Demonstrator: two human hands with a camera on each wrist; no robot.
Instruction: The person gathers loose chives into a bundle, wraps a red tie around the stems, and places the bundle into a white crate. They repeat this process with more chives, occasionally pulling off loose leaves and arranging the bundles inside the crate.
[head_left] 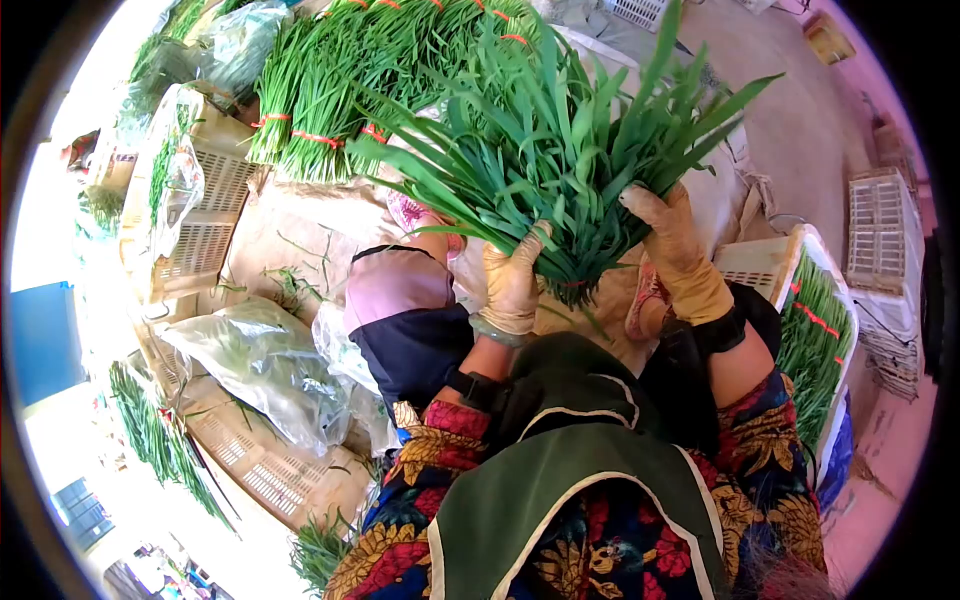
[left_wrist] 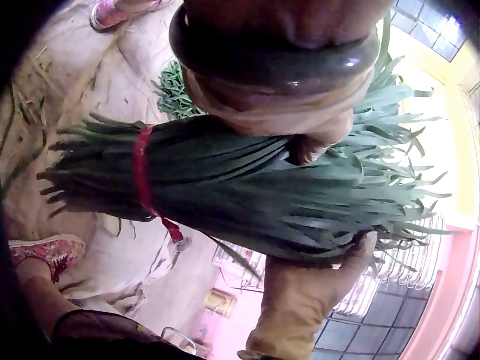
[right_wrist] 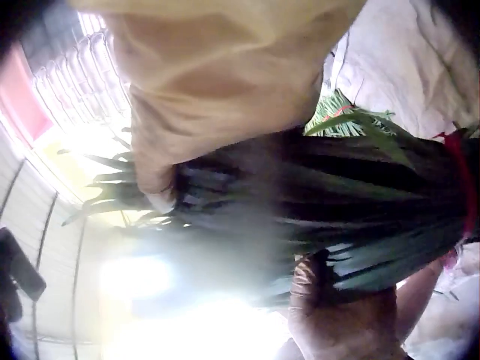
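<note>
A thick bunch of long green leaves [head_left: 570,170] is held up between both gloved hands in the head view, leaf tips fanned away from the body. The left hand [head_left: 515,280] grips its left side, thumb on top; the right hand [head_left: 685,260] grips the right side. In the left wrist view a red band [left_wrist: 141,171] circles the bunch near its cut ends, and the right hand [left_wrist: 307,300] shows below the leaves. The right wrist view has the right hand [right_wrist: 225,90] over the bunch [right_wrist: 360,195] and the left hand [right_wrist: 345,322] beneath. The undersides of the fingers are hidden.
Banded green bunches [head_left: 320,120] lie on the floor cloth ahead. Plastic crates [head_left: 205,200] stand at the left, with a clear plastic bag [head_left: 270,365] nearby. At the right, a crate holds more banded bunches [head_left: 815,325], beside stacked white crates [head_left: 880,240].
</note>
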